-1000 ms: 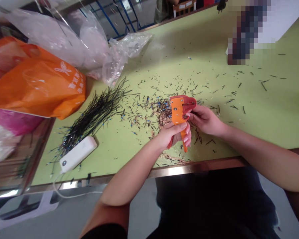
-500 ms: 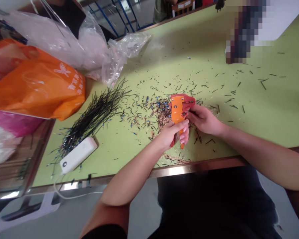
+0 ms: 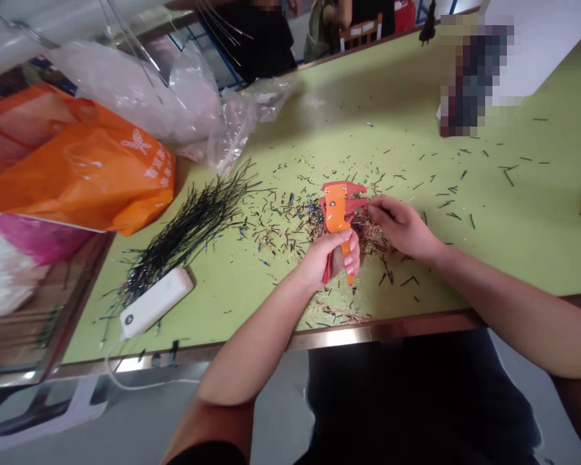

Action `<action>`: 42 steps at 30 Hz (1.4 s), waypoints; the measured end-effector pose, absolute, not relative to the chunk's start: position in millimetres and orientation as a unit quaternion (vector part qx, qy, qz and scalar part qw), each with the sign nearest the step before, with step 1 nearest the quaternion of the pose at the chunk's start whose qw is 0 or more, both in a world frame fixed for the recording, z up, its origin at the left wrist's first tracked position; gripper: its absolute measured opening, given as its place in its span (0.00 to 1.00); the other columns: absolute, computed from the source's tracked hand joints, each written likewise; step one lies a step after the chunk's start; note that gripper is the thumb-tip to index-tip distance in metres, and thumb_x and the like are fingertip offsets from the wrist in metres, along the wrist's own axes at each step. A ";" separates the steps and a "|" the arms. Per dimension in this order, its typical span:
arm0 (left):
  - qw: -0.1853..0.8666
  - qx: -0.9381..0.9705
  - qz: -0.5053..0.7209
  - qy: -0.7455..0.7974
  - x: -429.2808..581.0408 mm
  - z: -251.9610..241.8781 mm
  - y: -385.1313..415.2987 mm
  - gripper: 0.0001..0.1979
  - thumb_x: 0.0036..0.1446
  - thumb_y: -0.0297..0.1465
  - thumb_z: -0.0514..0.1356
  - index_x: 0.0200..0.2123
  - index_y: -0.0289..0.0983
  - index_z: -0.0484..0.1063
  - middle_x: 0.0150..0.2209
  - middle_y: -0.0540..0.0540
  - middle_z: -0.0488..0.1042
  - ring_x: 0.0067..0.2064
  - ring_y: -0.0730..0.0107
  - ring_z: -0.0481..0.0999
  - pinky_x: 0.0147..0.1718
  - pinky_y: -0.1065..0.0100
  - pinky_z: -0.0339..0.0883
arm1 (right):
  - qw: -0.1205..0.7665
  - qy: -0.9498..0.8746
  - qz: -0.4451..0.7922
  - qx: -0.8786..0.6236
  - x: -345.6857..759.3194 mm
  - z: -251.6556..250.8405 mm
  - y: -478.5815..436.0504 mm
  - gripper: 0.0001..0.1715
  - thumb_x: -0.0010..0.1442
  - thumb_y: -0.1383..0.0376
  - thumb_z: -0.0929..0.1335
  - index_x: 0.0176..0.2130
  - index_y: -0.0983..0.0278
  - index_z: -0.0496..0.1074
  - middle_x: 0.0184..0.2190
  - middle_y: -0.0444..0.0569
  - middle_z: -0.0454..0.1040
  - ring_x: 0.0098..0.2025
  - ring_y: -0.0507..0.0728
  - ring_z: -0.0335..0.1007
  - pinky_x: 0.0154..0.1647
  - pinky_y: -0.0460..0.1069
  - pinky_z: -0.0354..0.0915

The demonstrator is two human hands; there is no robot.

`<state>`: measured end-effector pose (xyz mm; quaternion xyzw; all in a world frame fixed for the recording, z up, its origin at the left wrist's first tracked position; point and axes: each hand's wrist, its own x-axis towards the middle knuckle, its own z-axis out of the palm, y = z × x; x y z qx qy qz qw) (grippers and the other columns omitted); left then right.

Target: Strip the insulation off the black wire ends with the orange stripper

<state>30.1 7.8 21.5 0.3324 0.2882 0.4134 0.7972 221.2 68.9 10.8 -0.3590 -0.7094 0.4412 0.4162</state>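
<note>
My left hand [image 3: 325, 259] grips the handles of an orange and red wire stripping plier [image 3: 337, 206], holding it upright over the table. My right hand [image 3: 401, 226] is just to the right of the plier's jaws, with its fingertips pinched close together. Any thin wire between those fingers is too small to tell. Below both hands lies a scatter of cut black wire pieces, blue terminals and copper strands [image 3: 290, 223]. Left of them rests a loose bundle of black wires with blue ends [image 3: 191, 232].
The green table [image 3: 527, 258] has a metal-trimmed front edge. A white power bank [image 3: 155, 303] with a cable sits by the bundle. An orange plastic bag [image 3: 87, 174] and clear plastic bags [image 3: 140, 97] lie far left. A pixelated object [image 3: 472, 81] stands at the back; a seated person [image 3: 249, 39] is beyond.
The plier has moved slightly left, and my right hand has drawn back a little from its jaws. The view has tilted, showing more of the far side of the table.
</note>
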 end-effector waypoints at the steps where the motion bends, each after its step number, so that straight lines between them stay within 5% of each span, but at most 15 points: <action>1: 0.793 0.338 0.416 0.290 26.7 21.7 9.7 0.20 0.57 0.46 0.69 0.29 0.37 0.70 0.20 0.53 0.68 0.22 0.74 0.71 0.26 0.69 0.72 | 0.427 -0.705 0.431 -0.367 224.2 11.4 71.9 0.14 0.74 0.56 0.66 0.41 0.61 0.75 0.30 0.44 0.72 0.33 0.53 0.67 0.36 0.50 0.66; 7: 0.672 0.435 0.466 0.377 10.6 20.7 15.8 0.18 0.56 0.44 0.70 0.39 0.36 0.74 0.33 0.46 0.78 0.37 0.63 0.81 0.42 0.59 0.78 | 0.471 -0.715 0.364 -0.367 235.4 13.8 82.9 0.14 0.75 0.57 0.64 0.50 0.61 0.76 0.38 0.48 0.78 0.38 0.55 0.72 0.40 0.51 0.68; 13: 0.324 0.641 0.403 0.567 5.2 30.7 9.0 0.13 0.65 0.39 0.64 0.48 0.40 0.79 0.44 0.43 0.82 0.44 0.60 0.78 0.52 0.55 0.72 | 0.483 -0.735 0.357 -0.315 235.3 13.0 82.7 0.11 0.75 0.58 0.66 0.50 0.59 0.74 0.39 0.49 0.82 0.42 0.57 0.80 0.44 0.55 0.74; 15: 0.383 0.615 0.410 0.554 7.4 31.2 9.0 0.16 0.63 0.40 0.65 0.50 0.39 0.79 0.44 0.41 0.82 0.43 0.60 0.79 0.52 0.54 0.73 | 0.492 -0.733 0.353 -0.310 235.2 12.1 82.8 0.09 0.75 0.58 0.66 0.48 0.58 0.74 0.39 0.49 0.82 0.41 0.57 0.80 0.43 0.54 0.75; 19: 0.692 0.427 0.443 0.378 12.7 26.8 12.1 0.22 0.62 0.43 0.65 0.52 0.34 0.76 0.42 0.39 0.82 0.42 0.58 0.83 0.49 0.51 0.78 | 0.522 -0.721 0.329 -0.314 236.2 13.9 83.4 0.09 0.74 0.57 0.67 0.44 0.58 0.74 0.36 0.47 0.79 0.37 0.55 0.76 0.37 0.52 0.71; 22: 0.776 0.354 0.422 0.306 14.1 24.1 12.4 0.22 0.60 0.40 0.67 0.52 0.32 0.77 0.41 0.39 0.83 0.41 0.57 0.85 0.48 0.53 0.79 | 0.527 -0.708 0.346 -0.318 236.9 17.8 83.1 0.10 0.74 0.56 0.68 0.43 0.59 0.73 0.32 0.46 0.77 0.31 0.52 0.71 0.30 0.49 0.67; 33: 0.785 0.402 0.370 0.292 20.0 20.3 6.0 0.19 0.61 0.39 0.68 0.49 0.32 0.78 0.42 0.36 0.83 0.41 0.60 0.85 0.46 0.58 0.80 | 0.514 -0.751 0.258 -0.323 234.3 27.7 76.1 0.06 0.71 0.63 0.69 0.40 0.61 0.75 0.31 0.47 0.77 0.30 0.52 0.69 0.31 0.50 0.65; 42: 0.772 0.404 0.377 0.314 22.1 20.1 6.0 0.16 0.60 0.41 0.69 0.39 0.34 0.76 0.34 0.45 0.78 0.36 0.67 0.82 0.39 0.65 0.78 | 0.503 -0.759 0.253 -0.327 234.1 30.2 74.1 0.05 0.70 0.65 0.70 0.39 0.62 0.77 0.32 0.47 0.79 0.31 0.53 0.71 0.32 0.50 0.66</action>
